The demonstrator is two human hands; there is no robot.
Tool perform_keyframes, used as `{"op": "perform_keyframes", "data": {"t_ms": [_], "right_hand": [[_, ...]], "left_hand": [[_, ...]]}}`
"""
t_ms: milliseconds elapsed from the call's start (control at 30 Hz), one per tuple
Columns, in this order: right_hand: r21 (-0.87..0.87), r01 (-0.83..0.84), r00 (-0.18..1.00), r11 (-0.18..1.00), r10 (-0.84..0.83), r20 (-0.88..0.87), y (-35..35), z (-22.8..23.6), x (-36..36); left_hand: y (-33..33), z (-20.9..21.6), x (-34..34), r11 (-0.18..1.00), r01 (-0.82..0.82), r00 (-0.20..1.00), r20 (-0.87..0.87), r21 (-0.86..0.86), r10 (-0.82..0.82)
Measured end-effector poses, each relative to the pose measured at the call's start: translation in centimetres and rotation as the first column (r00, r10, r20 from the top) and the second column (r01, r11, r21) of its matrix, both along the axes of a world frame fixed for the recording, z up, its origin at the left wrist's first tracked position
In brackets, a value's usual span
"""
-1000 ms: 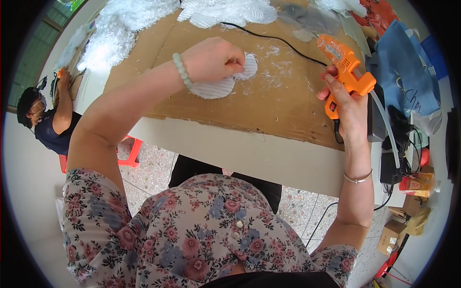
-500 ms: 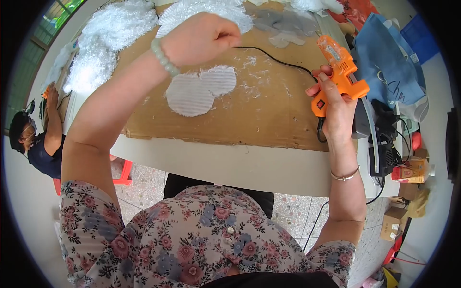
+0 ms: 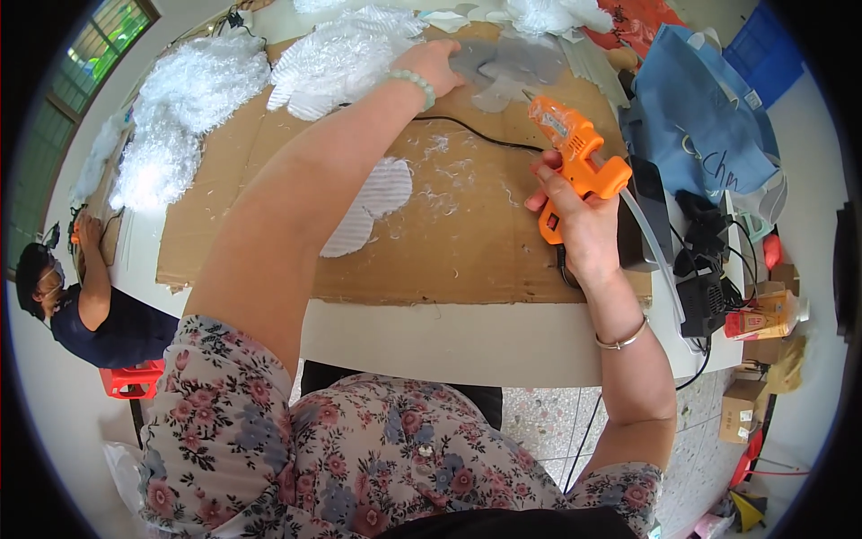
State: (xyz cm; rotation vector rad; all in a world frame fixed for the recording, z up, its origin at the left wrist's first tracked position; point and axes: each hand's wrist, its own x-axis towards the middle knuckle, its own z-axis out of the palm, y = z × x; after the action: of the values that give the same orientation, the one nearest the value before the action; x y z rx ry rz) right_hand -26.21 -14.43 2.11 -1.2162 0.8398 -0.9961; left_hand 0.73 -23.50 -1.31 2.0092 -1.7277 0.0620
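My right hand (image 3: 584, 225) is wrapped round the grip of an orange hot glue gun (image 3: 570, 135), its nozzle tilted up and to the left. A pale glue stick (image 3: 648, 216) trails out of the gun's back end. Far forward, my left hand (image 3: 433, 65) reaches to the left edge of some thin grey see-through pieces (image 3: 516, 65), thumb and fingers apart. Nothing shows between those fingers. Under my left forearm lies a white ribbed fabric piece (image 3: 382, 198), partly hidden by the arm.
Fluffy white piles (image 3: 202, 81) and stacked white ribbed pieces (image 3: 337, 58) lie at the far left. Brown cardboard (image 3: 467, 260) covers the white table. A black cord (image 3: 485, 135) crosses it. A blue bag (image 3: 696, 117) stands at right. A co-worker (image 3: 90, 296) sits at far left.
My left hand has moved forward and right, from above the ribbed piece to the grey pieces, its fingers now opened. The glue gun has shifted left in my right hand.
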Motion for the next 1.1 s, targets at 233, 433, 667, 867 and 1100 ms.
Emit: {"op": "perform_keyframes", "data": {"t_ms": [233,433,667,867,1100], "right_hand": [[-0.031,0.004,0.999,1.0,-0.005,-0.032,-0.1,0.1,-0.4],[-0.069,0.018,0.999,0.997,-0.021,-0.05,-0.3,-0.5,-0.5],[-0.12,0.003,0.991,0.993,-0.019,-0.129,0.3,-0.4,-0.2],[-0.135,0.026,0.99,0.99,-0.045,-0.135,0.0,-0.8,0.0],[-0.095,0.017,0.991,0.995,-0.029,-0.13,0.4,-0.2,0.0]], "left_hand": [[2.8,5.1,-0.7,0.997,0.055,0.835,-0.546,-0.044,-0.07],[9.2,7.3,2.6,0.975,0.053,0.626,-0.754,-0.214,-0.199],[18.6,7.4,5.9,0.976,-0.052,0.379,-0.908,-0.213,-0.178],[19.9,7.6,7.1,0.981,-0.106,0.349,-0.93,-0.165,-0.119],[12.6,4.2,4.1,0.969,-0.01,0.677,-0.711,0.248,0.189]]}}
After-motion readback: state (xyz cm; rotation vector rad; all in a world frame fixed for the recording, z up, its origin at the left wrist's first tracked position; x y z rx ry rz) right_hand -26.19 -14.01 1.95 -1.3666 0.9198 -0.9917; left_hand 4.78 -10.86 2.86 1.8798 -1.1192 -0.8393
